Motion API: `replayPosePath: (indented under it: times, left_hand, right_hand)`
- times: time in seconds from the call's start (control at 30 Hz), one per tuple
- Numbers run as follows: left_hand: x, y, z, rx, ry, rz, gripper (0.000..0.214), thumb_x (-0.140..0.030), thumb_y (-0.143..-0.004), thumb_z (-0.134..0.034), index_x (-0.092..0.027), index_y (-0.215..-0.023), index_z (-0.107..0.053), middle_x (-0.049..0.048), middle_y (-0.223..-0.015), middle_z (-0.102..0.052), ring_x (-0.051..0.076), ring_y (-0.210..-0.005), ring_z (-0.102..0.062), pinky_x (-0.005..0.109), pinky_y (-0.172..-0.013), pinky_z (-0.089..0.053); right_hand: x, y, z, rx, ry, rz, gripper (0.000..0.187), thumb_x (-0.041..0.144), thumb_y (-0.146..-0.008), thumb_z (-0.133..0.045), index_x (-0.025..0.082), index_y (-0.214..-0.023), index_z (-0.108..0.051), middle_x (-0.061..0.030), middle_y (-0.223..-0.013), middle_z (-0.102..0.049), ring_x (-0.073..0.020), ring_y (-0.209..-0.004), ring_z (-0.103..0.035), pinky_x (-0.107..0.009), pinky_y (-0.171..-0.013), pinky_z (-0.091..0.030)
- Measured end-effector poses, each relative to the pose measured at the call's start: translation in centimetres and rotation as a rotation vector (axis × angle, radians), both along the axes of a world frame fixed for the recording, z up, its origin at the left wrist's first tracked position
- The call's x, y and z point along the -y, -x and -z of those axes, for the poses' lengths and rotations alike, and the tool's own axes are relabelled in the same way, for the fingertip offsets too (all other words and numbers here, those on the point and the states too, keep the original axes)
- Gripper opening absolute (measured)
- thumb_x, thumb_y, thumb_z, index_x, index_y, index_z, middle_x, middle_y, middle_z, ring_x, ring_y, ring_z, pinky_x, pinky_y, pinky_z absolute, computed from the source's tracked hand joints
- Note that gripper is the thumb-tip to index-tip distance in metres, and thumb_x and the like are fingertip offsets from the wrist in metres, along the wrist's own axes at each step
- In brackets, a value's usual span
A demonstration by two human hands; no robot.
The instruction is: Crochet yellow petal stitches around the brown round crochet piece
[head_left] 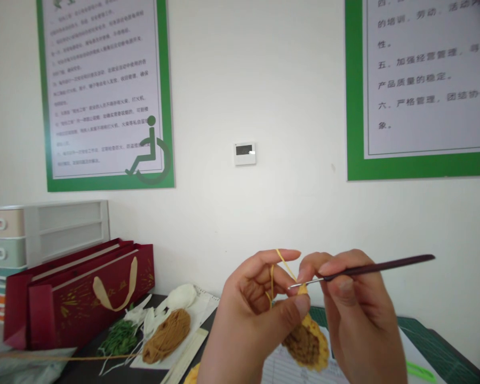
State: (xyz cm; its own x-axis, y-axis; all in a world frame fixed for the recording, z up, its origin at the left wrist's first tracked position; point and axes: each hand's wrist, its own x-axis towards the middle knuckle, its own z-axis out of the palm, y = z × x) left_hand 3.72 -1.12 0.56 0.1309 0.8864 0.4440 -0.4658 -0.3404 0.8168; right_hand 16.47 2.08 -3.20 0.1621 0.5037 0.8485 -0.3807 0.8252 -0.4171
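My left hand (252,314) is closed, pinching a small yellow and brown crochet piece (309,344) between thumb and fingers. Yellow yarn (285,262) loops over its raised index finger. My right hand (356,314) is closed around a dark crochet hook (368,268), whose metal tip points left into the yarn just above the piece. Both hands are held up above the table's near edge, touching each other at the work.
A brown yarn skein (168,335), white yarn (182,296) and green scraps (120,337) lie on the dark table beside a ruler (188,354). Red gift bags (76,293) and a drawer unit (44,229) stand at the left. A green cutting mat (432,341) and paper lie to the right.
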Motion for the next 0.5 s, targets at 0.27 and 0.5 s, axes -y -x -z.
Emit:
replayPosePath:
  times: [0.27,0.5]
  left_hand:
    - [-0.2,0.3,-0.3,0.047,0.059,0.013,0.031,-0.013,-0.064,-0.093,-0.019,-0.093,-0.083,-0.0005,-0.071,-0.070,0.008,-0.064,-0.059,0.017,-0.063,-0.046]
    - [-0.2,0.2,-0.3,0.078,0.067,0.014,0.031,-0.010,-0.064,-0.093,-0.017,-0.092,-0.084,0.0006,-0.070,-0.072,0.008,-0.065,-0.060,0.016,-0.063,-0.047]
  right_hand:
    - [-0.6,-1.1,0.0,0.031,0.025,0.035,0.014,0.036,-0.104,-0.050,0.029,-0.099,-0.061,-0.0011,-0.087,-0.072,-0.0169,-0.084,-0.067,-0.031,-0.079,-0.052]
    - [-0.6,-1.9,-0.2,0.095,-0.076,0.097,0.013,0.031,-0.106,-0.047,0.029,-0.103,-0.059,-0.0016,-0.088,-0.074,-0.0183,-0.085,-0.069,-0.034,-0.079,-0.052]
